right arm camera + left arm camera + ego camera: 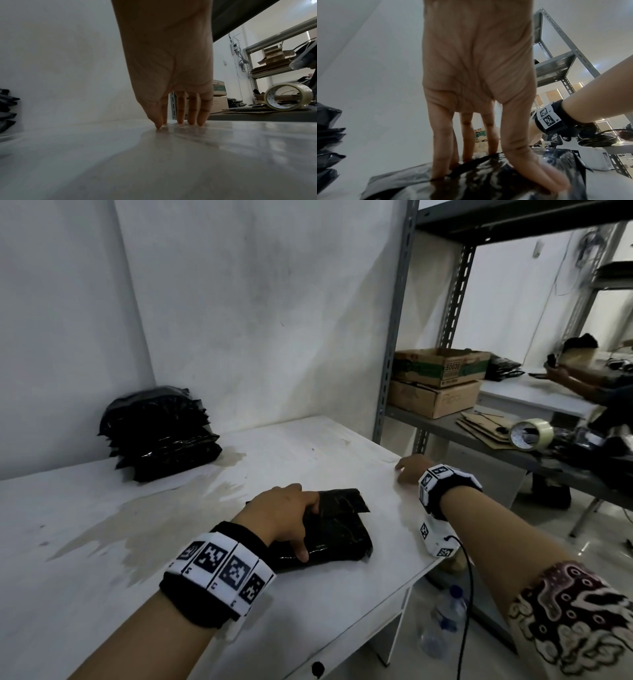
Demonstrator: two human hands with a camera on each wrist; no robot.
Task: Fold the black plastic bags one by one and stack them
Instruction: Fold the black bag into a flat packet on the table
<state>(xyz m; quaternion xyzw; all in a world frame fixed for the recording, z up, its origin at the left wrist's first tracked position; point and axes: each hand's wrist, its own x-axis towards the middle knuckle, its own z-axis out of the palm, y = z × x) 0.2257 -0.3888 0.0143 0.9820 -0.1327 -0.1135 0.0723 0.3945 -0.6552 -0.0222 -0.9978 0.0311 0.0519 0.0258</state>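
Observation:
A folded black plastic bag (337, 537) lies near the front right of the white table (308, 446). My left hand (306, 530) presses down on it with straight fingers on its far part and the thumb on its near edge. The left wrist view shows those fingers (441, 155) planted on the glossy bag (488, 182). A stack of folded black bags (161, 433) stands at the back left against the wall. My right hand (409, 469) is empty; its straight fingertips (180, 119) rest on the bare tabletop by the right edge, apart from the bag.
A grey stain (164, 508) spreads over the table's middle. A metal shelf rack (390, 337) on the right holds cardboard boxes (438, 381) and a tape roll (531, 433). A water bottle (448, 618) stands on the floor. Another person (582, 378) works at the far right.

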